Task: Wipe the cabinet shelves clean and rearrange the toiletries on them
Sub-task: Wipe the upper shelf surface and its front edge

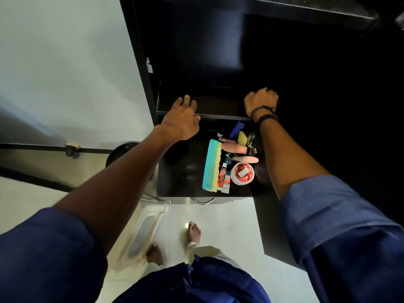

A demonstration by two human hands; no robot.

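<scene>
Nearest, the person stands barefoot on the pale floor (229, 219) right in front of the dark cabinet (140, 62), close enough for both arms to reach in.

On the lower shelf (181, 176) the toiletries sit crowded to the right side: a turquoise comb (211, 165) lies lengthwise, a small red-and-white tube (223, 178) is just beside it, a round tub (242, 173) with a red lid is next to that, and pink bottles (234, 148) and a blue bottle (236, 129) lie behind. Bunched like this, they probably leave the left part of that shelf bare for wiping, or they are parked here while the shelf above is done.

Farther in, the upper shelf (218, 106) shows nothing on it. The left hand (181, 121) rests on its front edge, fingers straight and a little spread, holding nothing; it looks like a brace. The right hand (260, 101), with dark bands at the wrist, is at the shelf's right end with its fingers curled under. A pale speck shows at the knuckles, but I cannot tell whether it grips a cloth
</scene>
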